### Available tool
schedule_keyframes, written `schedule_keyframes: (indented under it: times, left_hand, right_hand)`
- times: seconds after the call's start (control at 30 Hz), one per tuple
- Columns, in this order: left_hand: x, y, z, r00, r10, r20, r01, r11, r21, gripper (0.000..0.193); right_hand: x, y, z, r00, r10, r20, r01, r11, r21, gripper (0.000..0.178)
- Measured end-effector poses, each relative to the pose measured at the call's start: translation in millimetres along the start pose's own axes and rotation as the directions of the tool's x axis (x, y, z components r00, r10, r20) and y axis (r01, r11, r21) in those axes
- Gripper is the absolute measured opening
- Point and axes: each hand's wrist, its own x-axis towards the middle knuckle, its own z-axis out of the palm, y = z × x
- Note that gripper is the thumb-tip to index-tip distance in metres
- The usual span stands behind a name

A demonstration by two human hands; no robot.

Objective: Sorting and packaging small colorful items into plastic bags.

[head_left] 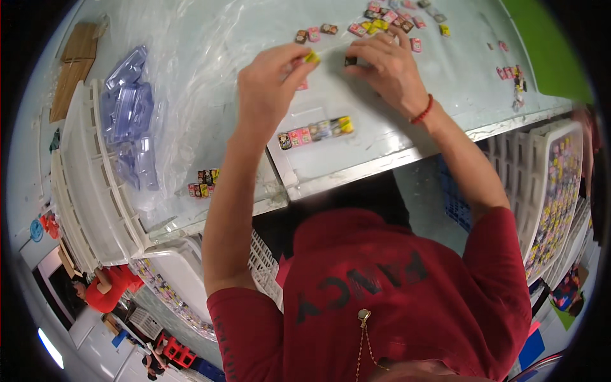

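My left hand [270,75] is raised over the table, thumb and fingers pinched on a small yellow box [311,58]. Something pink shows beside it, partly covered by the fingers. To the right, my right hand [389,69] grips a small black box [351,61] between thumb and fingertips; a red bracelet circles that wrist. Nearer to me lies a row of small boxes [299,137] in pink, black and yellow, apparently in a clear plastic tray [302,118]. Its right half is blurred. Loose small boxes [375,25] are scattered beyond my right hand.
Stacked clear plastic trays [130,105] lie at the left on plastic sheeting. A small cluster of boxes [203,183] sits by the left table edge. White crates [552,191] filled with small boxes stand below right, another white crate [178,261] below left. Other people are in the background.
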Motion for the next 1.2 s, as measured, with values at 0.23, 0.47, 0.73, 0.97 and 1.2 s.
schedule_keyframes:
  times: [0.23,0.47,0.73,0.97,1.2]
  left_hand:
    - [-71.7,6.6,-3.0,0.985,-0.01,0.173,0.005,1.0,0.025,0.022]
    - [-86.8,-1.5,13.8,0.993,0.107,0.048,-0.113,0.978,0.173,0.019]
    - [-90.4,-8.2,18.8,0.997,0.068,-0.037,-0.064,0.992,0.108,0.02]
    - [-99.0,-12.1,27.4,0.988,0.137,-0.07,-0.12,0.972,0.202,0.021]
    - [-105.9,-5.5,29.3,0.988,0.153,0.019,-0.15,0.926,0.347,0.027]
  right_hand:
    - [-25.4,-63.9,3.0,0.985,0.092,0.147,-0.134,0.941,0.311,0.027]
    - [-31.0,-70.2,20.0,0.982,0.068,0.178,-0.106,0.971,0.214,0.025]
    - [-30.2,-61.8,24.1,0.981,0.065,0.184,-0.125,0.933,0.337,0.027]
    - [-35.4,-61.0,28.6,0.998,0.014,0.063,-0.033,0.948,0.317,0.029]
    - [-41.8,-69.7,30.2,0.999,0.045,0.002,-0.044,0.968,0.247,0.026]
